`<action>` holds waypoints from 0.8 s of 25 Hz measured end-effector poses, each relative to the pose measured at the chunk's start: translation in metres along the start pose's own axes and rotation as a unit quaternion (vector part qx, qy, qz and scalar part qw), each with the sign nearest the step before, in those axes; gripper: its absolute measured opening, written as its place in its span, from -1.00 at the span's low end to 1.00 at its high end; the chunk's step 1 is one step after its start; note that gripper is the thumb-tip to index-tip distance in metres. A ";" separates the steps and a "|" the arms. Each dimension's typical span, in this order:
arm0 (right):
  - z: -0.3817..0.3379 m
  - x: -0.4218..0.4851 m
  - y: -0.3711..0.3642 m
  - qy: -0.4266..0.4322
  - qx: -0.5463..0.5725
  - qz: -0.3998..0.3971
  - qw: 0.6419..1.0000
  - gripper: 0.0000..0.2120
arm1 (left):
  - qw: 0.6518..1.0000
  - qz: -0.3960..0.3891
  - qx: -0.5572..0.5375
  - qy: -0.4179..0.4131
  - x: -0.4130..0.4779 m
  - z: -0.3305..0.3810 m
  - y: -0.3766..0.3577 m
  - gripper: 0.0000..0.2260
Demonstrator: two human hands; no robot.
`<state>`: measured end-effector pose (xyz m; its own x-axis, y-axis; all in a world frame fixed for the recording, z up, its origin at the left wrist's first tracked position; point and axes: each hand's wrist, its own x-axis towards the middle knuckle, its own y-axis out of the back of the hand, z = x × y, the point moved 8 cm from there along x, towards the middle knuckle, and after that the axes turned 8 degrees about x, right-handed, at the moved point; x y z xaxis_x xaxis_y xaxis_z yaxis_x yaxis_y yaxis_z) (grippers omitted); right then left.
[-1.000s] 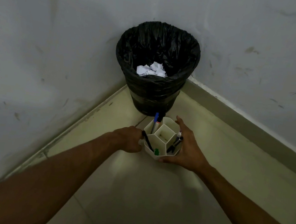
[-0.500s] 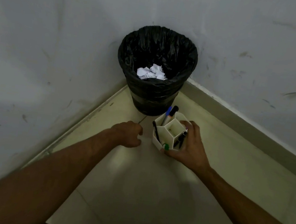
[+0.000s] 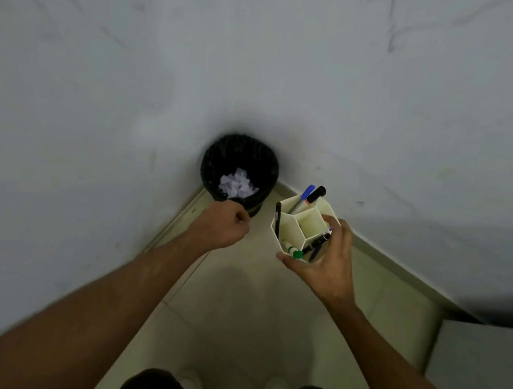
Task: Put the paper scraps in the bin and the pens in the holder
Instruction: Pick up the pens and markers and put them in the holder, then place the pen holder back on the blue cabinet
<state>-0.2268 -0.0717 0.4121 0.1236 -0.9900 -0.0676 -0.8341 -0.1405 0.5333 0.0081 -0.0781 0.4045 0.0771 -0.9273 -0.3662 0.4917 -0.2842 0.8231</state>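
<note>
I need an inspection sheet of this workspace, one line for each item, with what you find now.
Surface: pale tiled floor, no scraps seen on it.
Job's things: paper scraps inside the black-lined bin in the corner; pens stand in the white holder.
Clutter: nothing seen.
Hands: right hand grips the holder; left hand is closed in a fist, apparently empty.
Cables: nothing seen.
Surroundings: scuffed grey walls; grey box-like edge at right.

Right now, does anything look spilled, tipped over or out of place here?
Nothing stands out. The paper scraps lie inside the bin, with none visible on the floor. The pens stand in the holder, gripped by the right hand. The left hand is a closed fist.
</note>
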 end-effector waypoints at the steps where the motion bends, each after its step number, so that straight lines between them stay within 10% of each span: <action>1: -0.025 -0.009 0.019 0.000 -0.001 0.009 1.000 0.02 | 1.000 0.006 0.000 -0.008 -0.012 0.017 0.026 -0.84; 12: -0.215 -0.175 0.250 -0.060 0.019 0.229 0.971 0.01 | 0.992 0.001 -0.034 -0.118 -0.175 0.229 0.188 -0.80; 20: -0.173 -0.332 0.434 -0.178 0.000 0.498 0.849 0.03 | 0.955 -0.087 -0.051 -0.280 -0.261 0.453 0.125 -0.74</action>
<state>-0.5362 0.1976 0.8120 -0.8129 -0.5579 0.1673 -0.4291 0.7679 0.4756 -0.3440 0.0177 0.7993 -0.4750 -0.8613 -0.1806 0.5391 -0.4470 0.7139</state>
